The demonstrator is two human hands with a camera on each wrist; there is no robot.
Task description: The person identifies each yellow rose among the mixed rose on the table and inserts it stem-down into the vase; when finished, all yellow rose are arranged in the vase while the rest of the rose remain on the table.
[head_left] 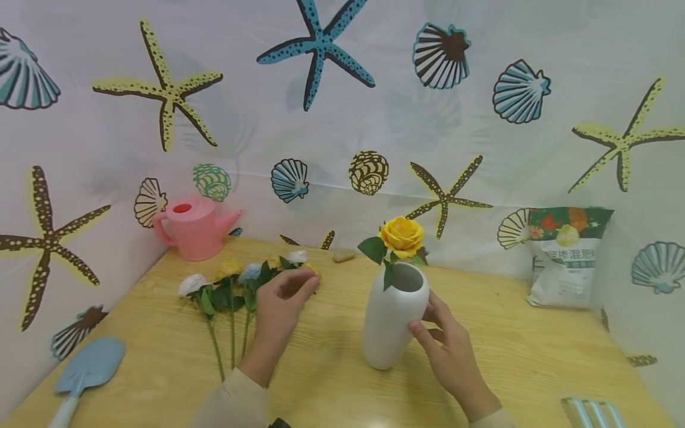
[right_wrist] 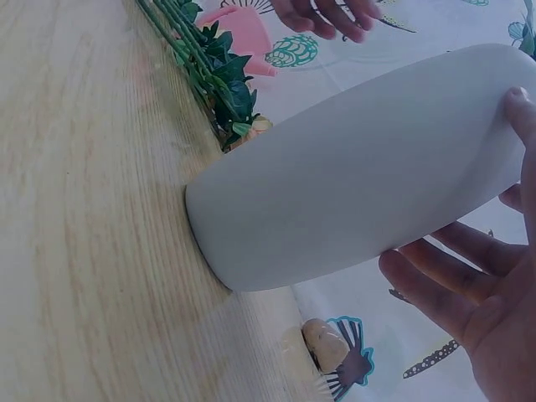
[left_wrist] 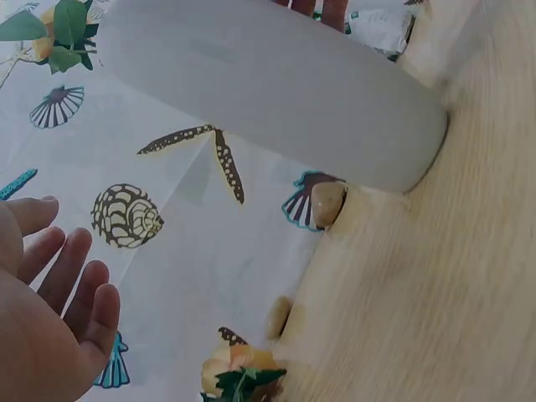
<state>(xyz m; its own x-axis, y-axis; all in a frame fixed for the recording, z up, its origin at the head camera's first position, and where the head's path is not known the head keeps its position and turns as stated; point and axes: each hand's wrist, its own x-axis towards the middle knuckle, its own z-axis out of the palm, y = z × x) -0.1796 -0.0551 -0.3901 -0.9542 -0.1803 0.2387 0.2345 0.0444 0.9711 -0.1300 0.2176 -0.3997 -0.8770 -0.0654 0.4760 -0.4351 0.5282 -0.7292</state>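
A white vase (head_left: 393,321) stands on the wooden table with one yellow rose (head_left: 401,236) in it, the bloom and green leaves above the rim. My right hand (head_left: 452,351) holds the vase from its right side, thumb toward the front and fingers round the back, as the right wrist view also shows on the vase wall (right_wrist: 352,176). To the left, my left hand (head_left: 280,318) hangs above the loose flowers with its fingers loosely bent and nothing in them. Beneath and beside it lie white, blue and yellow artificial flowers (head_left: 250,273) with long green stems (head_left: 232,333), partly hidden by that hand.
A pink watering can (head_left: 195,229) stands at the back left. A blue shovel (head_left: 91,365) lies front left, a light blue fork (head_left: 591,412) front right. At the back right leans a fertilizer bag (head_left: 567,261). Small stones (left_wrist: 328,203) lie along the patterned backdrop.
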